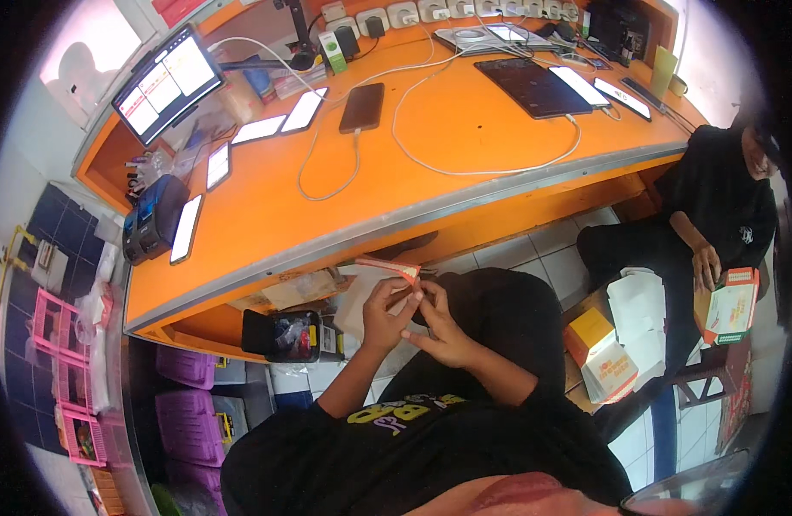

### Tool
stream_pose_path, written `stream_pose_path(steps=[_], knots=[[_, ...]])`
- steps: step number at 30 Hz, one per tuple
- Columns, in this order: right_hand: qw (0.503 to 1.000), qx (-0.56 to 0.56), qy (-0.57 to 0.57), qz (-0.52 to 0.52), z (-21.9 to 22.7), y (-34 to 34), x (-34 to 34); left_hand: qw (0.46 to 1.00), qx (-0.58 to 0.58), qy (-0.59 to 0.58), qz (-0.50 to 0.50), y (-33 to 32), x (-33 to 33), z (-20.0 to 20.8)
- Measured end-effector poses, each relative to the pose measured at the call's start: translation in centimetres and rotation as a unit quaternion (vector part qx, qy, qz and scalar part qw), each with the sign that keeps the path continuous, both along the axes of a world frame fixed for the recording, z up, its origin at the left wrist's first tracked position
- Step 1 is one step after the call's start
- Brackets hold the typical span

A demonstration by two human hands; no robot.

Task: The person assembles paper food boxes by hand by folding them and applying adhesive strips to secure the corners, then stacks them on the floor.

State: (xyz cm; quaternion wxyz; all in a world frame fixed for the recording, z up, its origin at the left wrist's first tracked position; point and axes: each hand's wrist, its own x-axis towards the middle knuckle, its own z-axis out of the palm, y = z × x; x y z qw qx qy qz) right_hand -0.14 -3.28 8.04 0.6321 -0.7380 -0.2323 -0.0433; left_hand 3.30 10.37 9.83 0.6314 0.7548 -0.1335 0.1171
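Observation:
A thin piece of red and white printed cardboard (394, 268), seen nearly edge-on, is held up in front of the orange counter. My left hand (389, 315) grips its lower corner with the fingers curled. From the other side, my right hand (447, 331) pinches the same corner, its fingertips meeting the left ones. The hands touch each other, and part of the cardboard is hidden behind them. To the right lie folded yellow, white and red cardboard food boxes (604, 361) and a stack of white card pieces (638, 310).
The orange counter (267, 206) carries phones, a tablet (533, 86), white cables and a monitor (168, 83). A co-worker (714, 189) sits at the right, one hand near a red and green box (730, 308). Below the counter are a black bin (294, 335) and purple crates (189, 426).

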Motion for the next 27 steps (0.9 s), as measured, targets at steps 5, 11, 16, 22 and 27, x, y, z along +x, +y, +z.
stream_pose_path(steps=[5,11,16,22,27], knots=[[0.997,-0.060,0.039,0.012,0.7,-0.2,0.9,0.994,-0.007,0.095,0.057,1.5,0.9,-2.4],[0.979,0.113,0.157,-0.062,0.5,-2.2,2.4,0.970,-0.162,0.154,0.096,3.5,1.6,-2.1],[0.941,0.250,0.228,0.016,1.1,-2.3,2.1,0.979,-0.133,-0.067,0.142,3.5,1.7,-0.1],[0.944,0.256,0.187,0.091,0.8,-0.4,0.9,0.950,0.044,-0.120,0.285,4.5,1.5,0.0],[0.951,0.253,0.176,0.024,0.7,-1.2,1.2,0.965,-0.012,-0.112,0.238,3.8,1.3,-0.6]])
